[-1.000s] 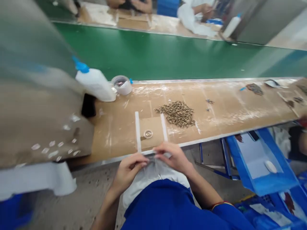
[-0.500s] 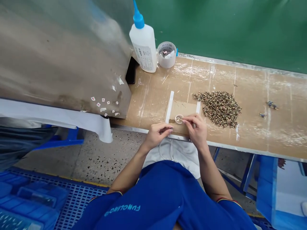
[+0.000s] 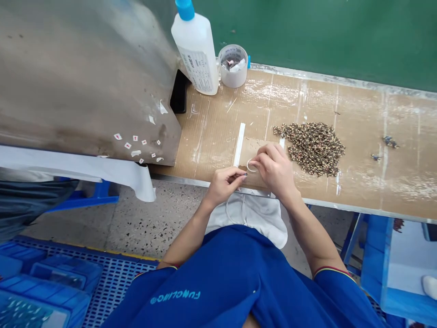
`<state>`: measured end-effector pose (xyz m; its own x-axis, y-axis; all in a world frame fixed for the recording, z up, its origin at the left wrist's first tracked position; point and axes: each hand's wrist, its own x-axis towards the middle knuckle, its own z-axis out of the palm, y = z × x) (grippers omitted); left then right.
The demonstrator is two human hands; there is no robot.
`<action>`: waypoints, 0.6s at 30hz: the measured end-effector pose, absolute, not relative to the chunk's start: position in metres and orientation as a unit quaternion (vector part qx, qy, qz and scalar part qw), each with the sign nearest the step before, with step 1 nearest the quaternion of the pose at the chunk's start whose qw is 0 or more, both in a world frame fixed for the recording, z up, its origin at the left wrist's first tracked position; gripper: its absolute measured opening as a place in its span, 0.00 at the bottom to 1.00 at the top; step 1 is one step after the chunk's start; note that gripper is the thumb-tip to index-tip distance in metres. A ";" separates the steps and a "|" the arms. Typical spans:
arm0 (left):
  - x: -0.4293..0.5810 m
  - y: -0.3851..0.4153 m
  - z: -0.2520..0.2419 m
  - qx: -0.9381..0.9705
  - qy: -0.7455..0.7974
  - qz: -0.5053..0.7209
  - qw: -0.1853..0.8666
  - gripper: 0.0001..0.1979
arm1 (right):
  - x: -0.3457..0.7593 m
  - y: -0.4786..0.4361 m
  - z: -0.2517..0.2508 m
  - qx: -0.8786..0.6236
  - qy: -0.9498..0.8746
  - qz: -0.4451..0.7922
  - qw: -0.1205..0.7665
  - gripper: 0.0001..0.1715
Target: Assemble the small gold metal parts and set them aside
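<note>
On the cardboard-covered desk (image 3: 362, 182), just beside a heap of mottled beads (image 3: 312, 148), the right hand (image 3: 275, 168) pinches a pale ring (image 3: 248, 167) while the left hand (image 3: 223, 184) curls close by, its grip impossible to tell.

Right hand (image 3: 275, 169) covers most of a pale ring (image 3: 250, 166); only a curved sliver shows. Whatever the left hand (image 3: 223, 182) pinches is too small to tell. Bottle (image 3: 196, 54) cut off by the far edge, through its blue cap; label print (image 3: 198, 68) unreadable. Scraps in the cup (image 3: 233, 73) too small to name (pinkish, no more than that). Single pieces in the heap (image 3: 312, 148) can't be made out, nor the dark bits (image 3: 389, 142) to the right. Blue tray (image 3: 51, 273), near left, runs off the frame; white lump (image 3: 430, 287) cut off at right.
</note>
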<state>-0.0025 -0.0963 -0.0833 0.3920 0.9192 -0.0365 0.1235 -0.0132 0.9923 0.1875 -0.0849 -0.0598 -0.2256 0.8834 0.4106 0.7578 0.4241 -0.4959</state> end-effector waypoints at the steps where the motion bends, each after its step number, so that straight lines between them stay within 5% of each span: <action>1: -0.003 -0.097 -0.084 0.613 0.426 0.357 0.562 0.12 | 0.189 -0.086 -0.059 -0.525 -0.782 0.091 0.323 0.16; 18: -0.002 -0.096 -0.082 0.687 0.419 0.340 0.488 0.08 | 0.185 -0.129 -0.047 -0.586 -0.521 0.318 0.533 0.14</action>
<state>-0.0018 -0.0963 -0.0824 0.4182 0.9065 0.0577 0.2441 -0.1734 0.9541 0.1855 -0.1289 -0.0471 0.2555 0.9493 0.1831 0.2718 0.1112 -0.9559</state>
